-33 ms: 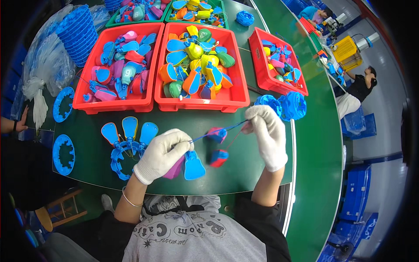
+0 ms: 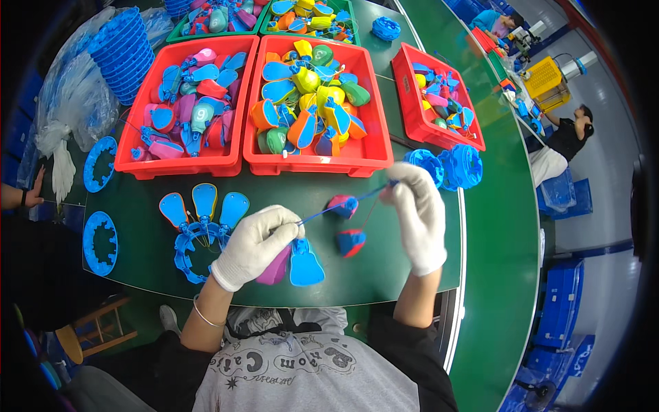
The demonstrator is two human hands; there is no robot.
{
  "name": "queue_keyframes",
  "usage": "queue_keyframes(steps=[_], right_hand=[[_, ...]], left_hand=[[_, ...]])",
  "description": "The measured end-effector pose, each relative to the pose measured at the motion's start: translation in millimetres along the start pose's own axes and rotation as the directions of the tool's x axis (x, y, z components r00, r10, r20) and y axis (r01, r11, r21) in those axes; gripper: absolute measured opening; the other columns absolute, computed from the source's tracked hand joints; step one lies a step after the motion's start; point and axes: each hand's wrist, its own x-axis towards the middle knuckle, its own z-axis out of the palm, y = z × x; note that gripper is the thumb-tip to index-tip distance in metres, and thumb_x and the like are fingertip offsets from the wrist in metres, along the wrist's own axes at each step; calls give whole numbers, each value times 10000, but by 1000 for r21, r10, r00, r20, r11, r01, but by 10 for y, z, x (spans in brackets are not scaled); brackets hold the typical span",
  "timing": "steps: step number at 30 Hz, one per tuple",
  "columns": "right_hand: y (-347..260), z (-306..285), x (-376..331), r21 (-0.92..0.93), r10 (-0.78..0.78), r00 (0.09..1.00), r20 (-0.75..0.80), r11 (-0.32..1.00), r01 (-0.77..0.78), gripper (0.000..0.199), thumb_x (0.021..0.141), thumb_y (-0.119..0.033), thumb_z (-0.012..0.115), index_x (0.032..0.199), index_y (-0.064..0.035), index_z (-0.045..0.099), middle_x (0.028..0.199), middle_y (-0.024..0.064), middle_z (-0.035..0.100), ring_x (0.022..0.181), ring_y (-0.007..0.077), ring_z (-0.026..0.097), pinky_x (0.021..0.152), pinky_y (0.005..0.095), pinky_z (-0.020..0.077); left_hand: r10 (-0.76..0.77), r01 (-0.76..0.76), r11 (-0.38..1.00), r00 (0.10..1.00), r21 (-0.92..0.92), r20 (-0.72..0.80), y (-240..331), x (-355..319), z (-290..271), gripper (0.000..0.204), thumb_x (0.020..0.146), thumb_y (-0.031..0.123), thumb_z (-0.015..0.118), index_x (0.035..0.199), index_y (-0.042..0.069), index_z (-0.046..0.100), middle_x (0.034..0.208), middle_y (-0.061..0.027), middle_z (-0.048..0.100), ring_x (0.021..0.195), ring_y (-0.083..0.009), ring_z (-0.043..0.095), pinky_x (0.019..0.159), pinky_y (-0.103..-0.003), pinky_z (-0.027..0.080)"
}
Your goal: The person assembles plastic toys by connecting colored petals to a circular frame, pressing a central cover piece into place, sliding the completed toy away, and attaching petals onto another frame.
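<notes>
My left hand [image 2: 259,242], in a white glove, is closed in a pinch on one end of dark blue strings [image 2: 343,204]. Opposite it, my gloved right hand [image 2: 417,213] pinches the other end, so the strings slant taut between them. A pink-and-blue piece [image 2: 343,205] and a blurred red-and-blue piece [image 2: 351,242] hang near the right hand on thin cord. Just below the left fingers are a blue paddle-shaped piece [image 2: 306,266] and a purple piece [image 2: 274,268], partly hidden by the glove. Left of that hand lies a blue notched ring [image 2: 184,255] with several paddle-shaped pieces [image 2: 204,201] fanned from it.
Two red bins [image 2: 185,165] [image 2: 319,165] of colourful numbered pieces stand ahead, with green bins [image 2: 353,27] behind. A smaller red bin [image 2: 439,137] and blue rings [image 2: 460,167] are at right. Loose rings [image 2: 100,243] and stacked blue baskets [image 2: 122,58] stand left. Another person's hand [image 2: 34,192] is at far left.
My right hand has shifted slightly down and left, still pinching the strings. The red-and-blue piece has swung a little to the right. My left hand has barely moved.
</notes>
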Motion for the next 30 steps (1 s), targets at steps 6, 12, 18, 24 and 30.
queue_keyframes(steps=[6,12,18,24,30], right_hand=[[399,402,-716,-184,-57,960,275,977,110,551,767,-425,692,1118,-23,557,1069,153,557,885,262,587,786,346,476],[730,341,-955,121,441,759,479,823,-555,389,819,-284,643,1064,8,565,1021,101,558,900,182,562,795,305,459],[769,517,-1033,170,-12,819,573,980,-105,367,779,-279,634,996,13,587,1269,175,408,1176,304,395,1023,420,291],[758,577,-1112,424,347,793,500,701,-574,580,843,-336,582,1273,31,452,1284,161,407,1147,242,436,979,345,348],[594,970,-1078,270,15,867,498,947,-171,552,990,-378,249,1347,33,340,1421,268,239,1318,387,288,1088,407,232]], left_hand=[[-43,49,979,998,-196,35,-99,-107,66,158,928,141,474,898,9,557,842,0,538,773,-68,466,727,-226,396],[303,-161,831,934,533,-190,-70,-111,275,86,821,80,614,871,38,669,835,-97,652,754,-241,620,660,-310,483],[359,-191,765,919,615,-161,-119,-120,457,106,799,112,644,895,75,669,831,-83,642,748,-271,613,644,-346,484],[62,62,892,964,448,-257,-11,-572,183,493,825,304,646,1233,68,499,1073,-148,547,814,-277,613,692,-367,501],[183,-98,867,975,489,-129,-45,-876,55,536,781,232,697,1250,100,474,1294,-193,431,1121,-340,536,868,-355,483]])
